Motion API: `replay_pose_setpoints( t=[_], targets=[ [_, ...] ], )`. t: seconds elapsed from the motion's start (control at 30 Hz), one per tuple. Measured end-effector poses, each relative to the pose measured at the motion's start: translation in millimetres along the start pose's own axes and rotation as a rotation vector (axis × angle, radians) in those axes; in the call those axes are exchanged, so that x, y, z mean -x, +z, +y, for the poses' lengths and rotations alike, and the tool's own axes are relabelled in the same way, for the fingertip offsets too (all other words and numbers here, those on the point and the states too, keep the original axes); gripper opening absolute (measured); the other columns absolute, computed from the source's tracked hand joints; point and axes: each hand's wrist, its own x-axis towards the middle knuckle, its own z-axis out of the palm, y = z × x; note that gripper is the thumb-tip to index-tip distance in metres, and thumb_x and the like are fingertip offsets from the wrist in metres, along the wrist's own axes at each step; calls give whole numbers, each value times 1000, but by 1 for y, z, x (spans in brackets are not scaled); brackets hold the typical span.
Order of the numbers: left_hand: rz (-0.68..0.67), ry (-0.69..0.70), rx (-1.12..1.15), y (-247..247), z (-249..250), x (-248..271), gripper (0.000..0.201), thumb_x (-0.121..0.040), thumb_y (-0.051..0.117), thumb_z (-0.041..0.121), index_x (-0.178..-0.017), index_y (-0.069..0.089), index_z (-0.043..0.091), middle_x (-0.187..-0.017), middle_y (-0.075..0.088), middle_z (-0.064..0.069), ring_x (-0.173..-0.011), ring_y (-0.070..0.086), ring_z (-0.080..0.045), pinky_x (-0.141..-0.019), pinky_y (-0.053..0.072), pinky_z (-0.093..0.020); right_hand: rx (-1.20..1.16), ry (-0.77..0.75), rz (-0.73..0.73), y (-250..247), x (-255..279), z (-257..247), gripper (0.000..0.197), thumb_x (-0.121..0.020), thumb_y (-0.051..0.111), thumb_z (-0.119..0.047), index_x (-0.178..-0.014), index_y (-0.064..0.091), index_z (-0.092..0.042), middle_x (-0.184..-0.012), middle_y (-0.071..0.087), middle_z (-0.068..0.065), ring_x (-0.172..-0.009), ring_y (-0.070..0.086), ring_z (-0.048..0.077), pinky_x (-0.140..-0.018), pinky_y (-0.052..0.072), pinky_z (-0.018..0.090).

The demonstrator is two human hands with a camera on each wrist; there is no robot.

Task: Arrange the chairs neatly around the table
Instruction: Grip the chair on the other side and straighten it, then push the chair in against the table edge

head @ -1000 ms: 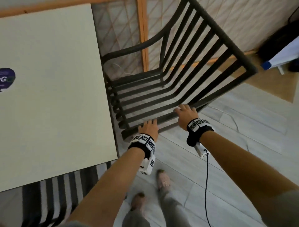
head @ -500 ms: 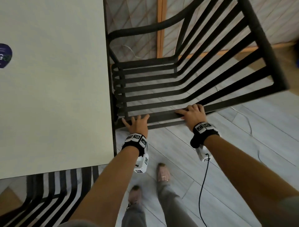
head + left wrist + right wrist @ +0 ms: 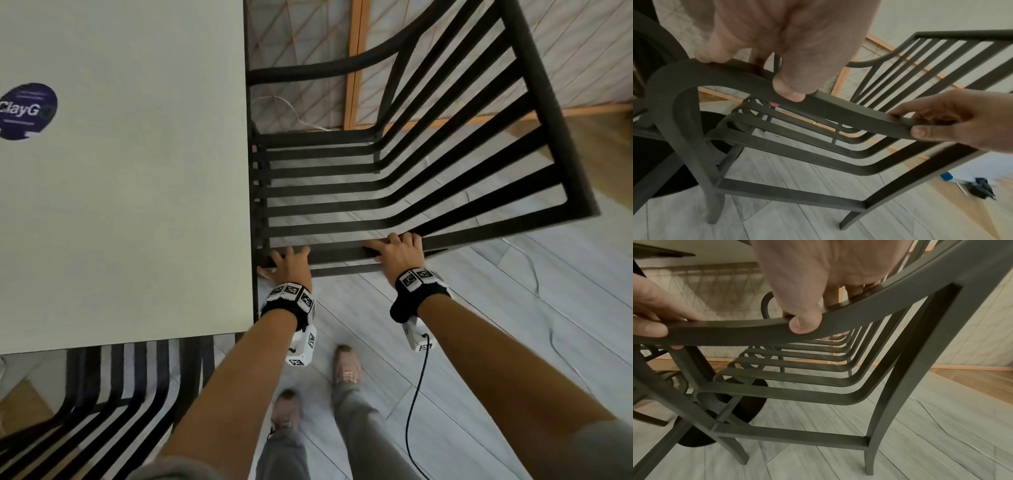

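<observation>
Both hands — left hand [image 3: 290, 265] and right hand [image 3: 399, 251] — hold one arm [image 3: 838, 105] of the chair [image 3: 394, 164], a little apart, likely to slide it under the table [image 3: 120, 171].

Soft, even indoor light, rather dim, with no hard shadows or glare. In the head view the pale desk [image 3: 120, 205] is the brightest area, toward 9 o'clock; straight slats of the chair [image 3: 445, 164] bow outward toward 2 o'clock from wide-angle distortion. Both wrist views are murkier and grainy, with the nearest hand [image 3: 789, 37] a blurred, washed-out mass at 12 o'clock; a small object at 4 o'clock in the left wrist view is smeared.
</observation>
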Motion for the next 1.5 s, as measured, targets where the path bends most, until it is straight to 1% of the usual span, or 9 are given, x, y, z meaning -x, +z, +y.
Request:
replay_pose_setpoints(
  t=[0.33,0.5,0.7,0.83,0.93,1.03,1.23,1.4,1.5],
  targets=[
    [14,28,-54,-4,0,-3,53,-92,47,1,-138,42,28,-148,36,-14,-143,16,-42,-109,15,-73,5,-29,32,-5,-6,3,41,-94,50,-31,-135,45,-38,-120,61,10,-119,49,37,-115,20,52],
    [-59,56,-143,-10,5,52,76,-89,57,18,-153,14,16,-159,17,-18,-144,18,-46,-112,25,-64,-34,-45,64,-13,26,-2,64,-87,57,-12,-142,36,-35,-152,36,11,-144,25,32,-121,12,52],
    [-299,246,-202,-32,-14,149,37,-90,45,13,-124,57,6,-133,58,-16,-121,56,-36,-100,44,-45,-96,50,-50,-6,91,-47,54,-83,53,-7,-133,51,-27,-162,12,6,-150,6,26,-120,17,46],
    [-356,340,-253,-63,-85,199,31,-92,41,5,-115,60,-4,-124,63,-22,-112,61,-37,-91,50,-42,-212,81,-225,4,140,-107,44,-86,56,-13,-126,57,-30,-157,25,8,-144,28,29,-113,32,42],
    [-318,282,-234,-81,-164,229,33,-96,40,10,-121,59,-2,-128,60,-20,-118,57,-35,-95,46,-38,-379,118,-331,7,173,-159,34,-87,61,-18,-121,62,-26,-143,47,10,-127,50,30,-103,42,36],
    [-277,192,-178,-99,-253,259,35,-96,46,16,-124,61,2,-129,62,-15,-118,59,-30,-94,46,-33,-508,91,-444,6,207,-215,39,-87,65,-25,-125,60,-27,-137,54,11,-125,54,27,-102,42,33],
    [-408,33,-258,-107,-420,325,39,-93,48,15,-130,59,10,-141,54,-10,-126,53,-28,-105,43,-35,-518,-157,-501,-3,280,-332,39,-86,56,-51,-122,57,-36,-133,58,2,-123,54,22,-107,40,39],
    [-441,7,-360,-96,-498,367,48,-94,44,16,-141,48,27,-148,46,-5,-133,45,-27,-106,37,-31,-560,-146,-628,-11,312,-393,41,-91,56,-37,-129,58,-21,-120,52,0,-120,53,25,-92,47,30],
    [-378,44,-169,-82,-515,373,50,-89,41,5,-118,61,41,-131,57,-4,-119,56,-28,-100,42,-40,-653,-68,-658,0,316,-403,37,-87,61,-23,-119,64,-5,-106,56,9,-106,60,38,-77,54,33]
  ],
)
